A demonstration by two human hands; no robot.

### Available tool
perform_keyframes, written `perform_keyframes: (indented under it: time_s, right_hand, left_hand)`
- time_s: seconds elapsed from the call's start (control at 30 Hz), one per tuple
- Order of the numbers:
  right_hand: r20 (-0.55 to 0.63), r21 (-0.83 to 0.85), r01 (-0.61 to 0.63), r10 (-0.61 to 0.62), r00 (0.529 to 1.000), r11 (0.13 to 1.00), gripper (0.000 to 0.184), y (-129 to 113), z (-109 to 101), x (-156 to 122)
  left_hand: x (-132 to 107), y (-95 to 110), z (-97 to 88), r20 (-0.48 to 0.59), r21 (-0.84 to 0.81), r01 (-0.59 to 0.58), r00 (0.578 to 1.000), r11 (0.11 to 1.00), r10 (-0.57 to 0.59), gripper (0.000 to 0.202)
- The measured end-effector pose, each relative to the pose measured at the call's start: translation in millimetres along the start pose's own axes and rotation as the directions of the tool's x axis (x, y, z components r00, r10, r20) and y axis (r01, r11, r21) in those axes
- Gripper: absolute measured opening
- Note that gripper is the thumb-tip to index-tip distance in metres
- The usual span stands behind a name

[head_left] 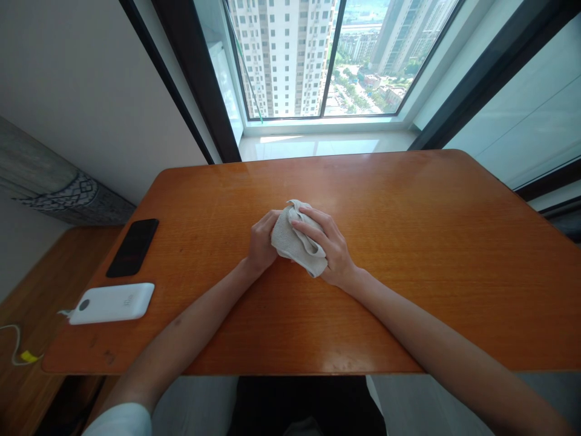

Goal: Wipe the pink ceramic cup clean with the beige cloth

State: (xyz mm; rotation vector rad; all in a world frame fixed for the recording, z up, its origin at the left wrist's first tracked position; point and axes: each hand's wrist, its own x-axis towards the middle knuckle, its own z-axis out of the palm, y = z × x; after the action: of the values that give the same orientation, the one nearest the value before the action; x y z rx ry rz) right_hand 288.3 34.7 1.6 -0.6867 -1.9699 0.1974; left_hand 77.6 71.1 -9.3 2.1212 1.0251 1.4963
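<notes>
A crumpled off-white cloth [295, 239] is bunched up between my two hands over the middle of the wooden table [422, 254]. My left hand [264, 240] is closed at the cloth's left side, its fingertips hidden behind the fabric. From the right, my right hand [329, 242] grips the cloth, with fingers bent across its top. One loose fold hangs down toward the near side. Whether anything lies inside the cloth cannot be seen.
On the table's left side lie a black phone [133, 247] and a white power bank [113, 303] with a cable plugged in. A lower wooden surface [59, 266] with a white cable [17, 345] adjoins at left. Beyond the far edge is a window [327, 60].
</notes>
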Motion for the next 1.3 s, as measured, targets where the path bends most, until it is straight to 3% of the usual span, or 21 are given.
perform_keyframes:
  time_s: [0.23,0.4,0.53,0.67,0.73,0.9,1.13,1.3]
  right_hand:
    - [0.027,-0.022,0.026,-0.025,0.999,0.999,0.071,0.1,-0.5,1.4]
    - [0.005,-0.033,0.029,-0.029,1.000,0.999,0.071,-1.5,-0.4,2.3]
    - [-0.003,-0.034,0.015,-0.015,1.000,0.999,0.076,-0.7,-1.0,1.9]
    - [0.013,-0.021,0.001,0.000,1.000,1.000,0.074,-0.2,-0.7,1.0]
    - [0.014,-0.008,-0.011,0.011,1.000,1.000,0.074,0.1,-0.3,0.6]
    - [0.016,-0.013,0.006,-0.006,1.000,1.000,0.073,1.0,-0.6,0.2]
    - [0.036,-0.055,0.045,-0.043,0.998,0.997,0.069,-0.3,0.3,0.2]
    - [0.020,-0.052,0.059,-0.058,0.998,0.997,0.069,-2.7,0.0,2.4]
  left_hand:
    - [4.4,-4.6,1.5,0.000,-0.078,0.202,0.979,0.976,-0.202,0.024]
    - [3.8,-8.4,3.8,0.104,-0.136,0.337,0.940,0.932,-0.325,0.038]
    - [3.8,-14.6,5.2,0.139,-0.119,0.328,0.940,0.937,-0.312,0.043]
    - [4.0,-14.6,5.1,0.095,-0.098,0.266,0.962,0.959,-0.257,0.027]
    - [3.3,-10.1,3.9,0.055,-0.084,0.209,0.977,0.974,-0.205,0.017]
    - [1.2,0.7,0.2,0.007,-0.013,0.037,0.999,0.999,-0.037,0.017]
    - [5.7,-2.2,-0.1,-0.005,-0.083,0.221,0.975,0.972,-0.222,0.030]
    - [4.6,-4.0,-0.2,0.095,-0.120,0.352,0.935,0.928,-0.342,0.040]
